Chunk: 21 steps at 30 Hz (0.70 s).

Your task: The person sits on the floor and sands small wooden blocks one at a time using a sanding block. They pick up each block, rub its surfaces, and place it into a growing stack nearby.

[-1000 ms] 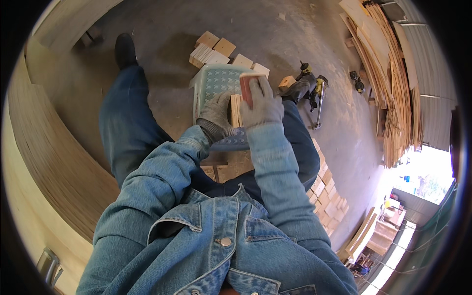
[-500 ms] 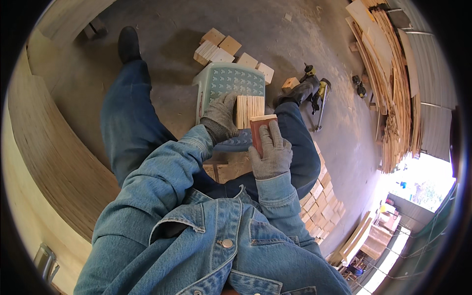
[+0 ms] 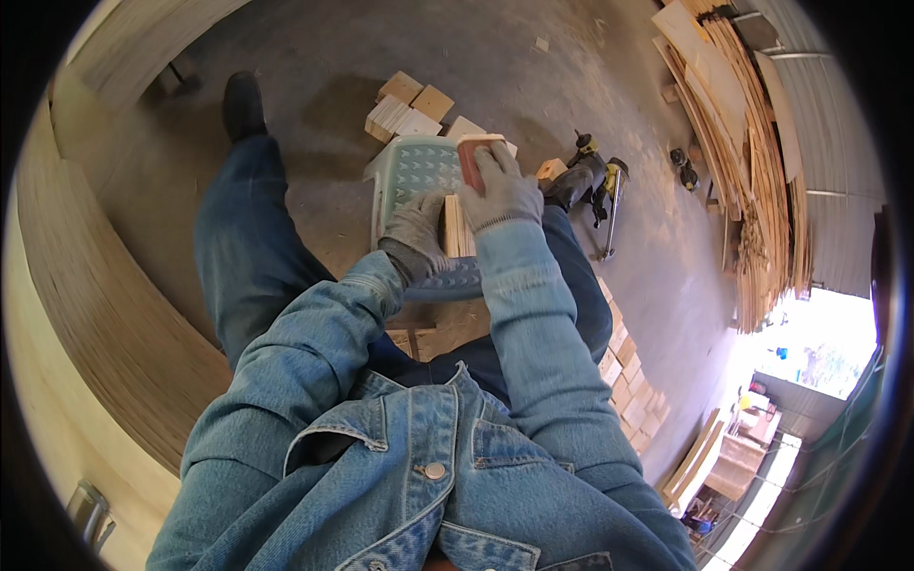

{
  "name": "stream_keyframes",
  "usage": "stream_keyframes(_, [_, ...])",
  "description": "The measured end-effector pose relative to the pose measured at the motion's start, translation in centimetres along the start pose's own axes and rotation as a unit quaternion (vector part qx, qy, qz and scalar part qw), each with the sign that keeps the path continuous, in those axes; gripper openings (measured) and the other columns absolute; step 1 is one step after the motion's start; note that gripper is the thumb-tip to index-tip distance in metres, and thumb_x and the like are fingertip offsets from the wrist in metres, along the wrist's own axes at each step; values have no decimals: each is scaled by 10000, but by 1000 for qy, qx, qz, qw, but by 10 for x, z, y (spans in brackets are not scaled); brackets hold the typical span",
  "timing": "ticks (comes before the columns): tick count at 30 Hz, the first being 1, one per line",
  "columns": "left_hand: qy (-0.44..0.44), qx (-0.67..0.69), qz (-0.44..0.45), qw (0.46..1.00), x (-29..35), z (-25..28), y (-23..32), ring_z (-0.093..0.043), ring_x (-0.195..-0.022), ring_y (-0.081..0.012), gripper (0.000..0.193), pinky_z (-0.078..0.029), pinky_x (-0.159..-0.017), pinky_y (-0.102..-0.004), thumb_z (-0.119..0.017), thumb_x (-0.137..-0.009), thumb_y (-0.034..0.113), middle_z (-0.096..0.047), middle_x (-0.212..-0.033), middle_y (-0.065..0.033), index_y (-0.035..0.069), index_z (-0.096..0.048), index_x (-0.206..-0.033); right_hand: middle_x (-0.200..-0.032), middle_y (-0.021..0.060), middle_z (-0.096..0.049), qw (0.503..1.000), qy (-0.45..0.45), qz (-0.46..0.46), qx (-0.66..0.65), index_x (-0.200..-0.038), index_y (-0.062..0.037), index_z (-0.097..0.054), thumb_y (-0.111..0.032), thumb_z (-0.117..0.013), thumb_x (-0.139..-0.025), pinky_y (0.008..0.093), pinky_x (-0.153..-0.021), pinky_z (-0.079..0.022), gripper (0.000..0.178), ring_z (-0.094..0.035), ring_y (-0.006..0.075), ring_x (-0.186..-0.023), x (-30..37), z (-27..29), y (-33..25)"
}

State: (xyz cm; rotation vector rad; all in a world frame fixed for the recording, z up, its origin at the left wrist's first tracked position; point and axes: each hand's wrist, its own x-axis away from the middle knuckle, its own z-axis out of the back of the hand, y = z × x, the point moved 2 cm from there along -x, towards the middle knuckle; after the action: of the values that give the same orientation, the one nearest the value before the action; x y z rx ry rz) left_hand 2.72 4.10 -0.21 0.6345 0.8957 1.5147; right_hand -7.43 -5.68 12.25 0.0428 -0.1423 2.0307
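Both my hands wear grey knitted gloves. My left hand (image 3: pixel 416 231) is closed around the left side of a block of thin wooden pieces (image 3: pixel 459 230) standing on edge. That block rests on a pale green plastic stool (image 3: pixel 416 160) with a patterned top, between my legs. My right hand (image 3: pixel 503 193) grips a sanding block (image 3: pixel 470 164) with a reddish-brown face, fingers over its right side. It is at the far end of the wooden pieces, over the stool's far right part. My right hand and sleeve hide part of the pieces and stool.
Beyond the stool lie several wooden blocks (image 3: pixel 402 88) on the floor. A yellow-and-black power tool (image 3: pixel 609 186) lies by my right foot. Many small blocks (image 3: pixel 630 385) are laid out beside my right leg. Tall boards (image 3: pixel 752 133) lean at the right; stacked plywood (image 3: pixel 105 314) stands at left.
My right hand has moved away from me with the sanding block, from the near end of the wooden pieces to beyond their far end. My left hand keeps its hold on the pieces.
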Motion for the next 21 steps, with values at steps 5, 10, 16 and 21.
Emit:
stream_keyframes(5, [-10, 3, 9, 1000, 3, -2, 0, -541, -1307, -405, 991, -443, -1150, -493, -924, -652, 470, -549, -1369, -209, 101, -469, -1452, -1611, 99, -509, 998, 54, 37, -5, -1459, -136, -643, -359, -768, -817, 496, -1013, -514, 691, -638, 414, -1158, 90, -15, 14])
stream_keyframes(10, [-35, -2, 16, 999, 2, -2, -1, -519, -1365, -390, 935, -419, -1186, -481, -903, -682, 444, -538, -1412, -209, 107, -479, -1445, -1595, 99, -509, 988, 90, 110, -59, -1422, -148, -665, -341, -777, -804, 560, -1007, -496, 657, -601, 424, -1174, 158, -28, 22])
stream_keyframes(16, [-25, 64, -16, 998, -1, -2, 1, -505, -1369, -386, 981, -410, -1195, -474, -918, -672, 484, -534, -1416, -205, 104, -469, -1457, -1589, 85, -525, 992, 69, 93, -40, -1424, -158, -665, -348, -769, -820, 541, -1008, -512, 641, -626, 421, -1164, 96, -17, 7])
stream_keyframes(21, [-44, 5, 11, 999, -2, -2, 3, -496, -1373, -394, 1042, -404, -1202, -476, -916, -676, 507, -507, -1454, -187, 110, -417, -1501, -1603, 50, -516, 1000, 17, 11, -24, -1450, -178, -641, -391, -738, -833, 527, -1031, -518, 660, -635, 437, -1171, 17, 0, -13])
